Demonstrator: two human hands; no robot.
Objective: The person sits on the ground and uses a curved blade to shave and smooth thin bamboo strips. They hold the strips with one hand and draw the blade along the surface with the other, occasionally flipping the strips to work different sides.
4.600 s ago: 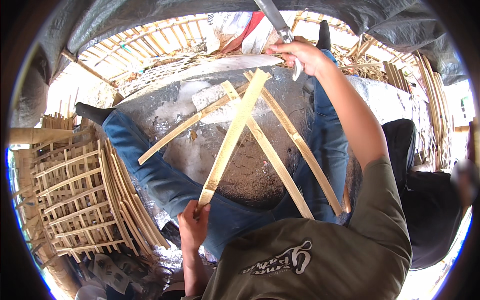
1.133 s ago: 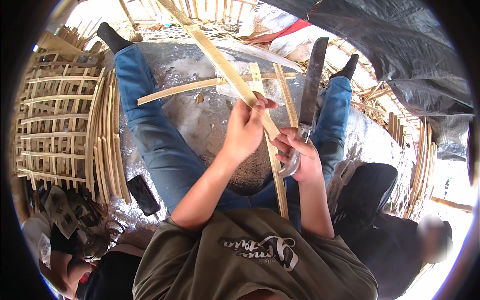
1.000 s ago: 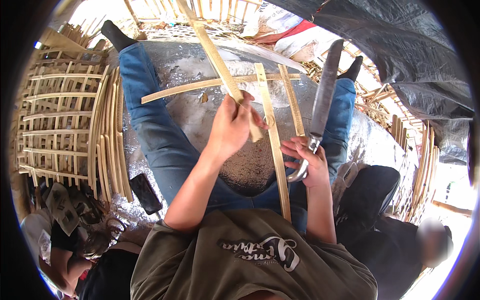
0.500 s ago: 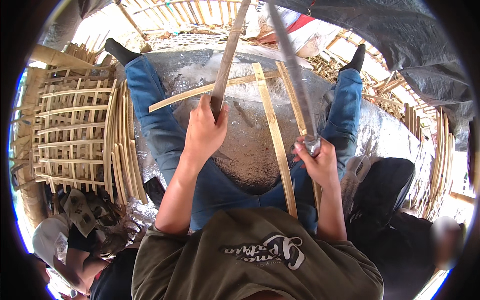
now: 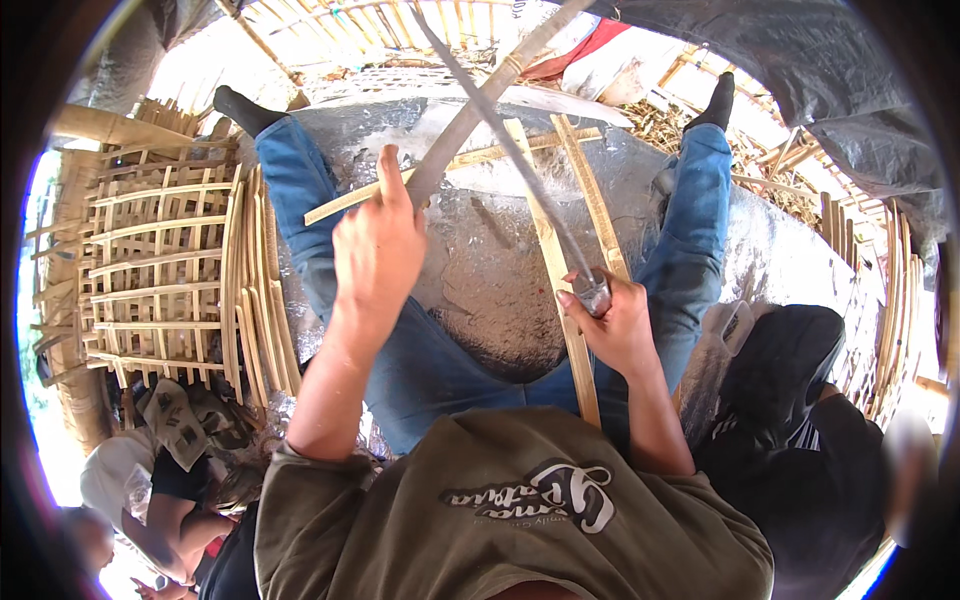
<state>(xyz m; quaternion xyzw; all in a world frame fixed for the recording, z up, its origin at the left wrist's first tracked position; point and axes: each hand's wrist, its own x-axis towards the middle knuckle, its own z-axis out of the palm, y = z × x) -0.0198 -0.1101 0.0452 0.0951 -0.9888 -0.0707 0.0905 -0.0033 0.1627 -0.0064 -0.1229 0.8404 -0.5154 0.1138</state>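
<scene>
My left hand is closed around the near end of a long bamboo strip, with its index finger stretched out. The strip slants up and away to the right. My right hand grips a long-bladed knife; its grey blade points up and to the left, smeared a little by motion. The blade crosses the strip in view, but I cannot tell whether they touch. Between my legs lie a crosswise bamboo strip, a lengthwise strip reaching toward my lap, and another strip to its right.
Silvery sheeting lies beneath my outstretched legs. At left stand a woven bamboo lattice and a row of strips. Other people sit close by, at lower left and at right. Dark plastic hangs at upper right.
The bamboo strip in my left hand has tilted to the right, and the index finger has straightened. The knife's blade has swung further left, now crossing the strip in view.
</scene>
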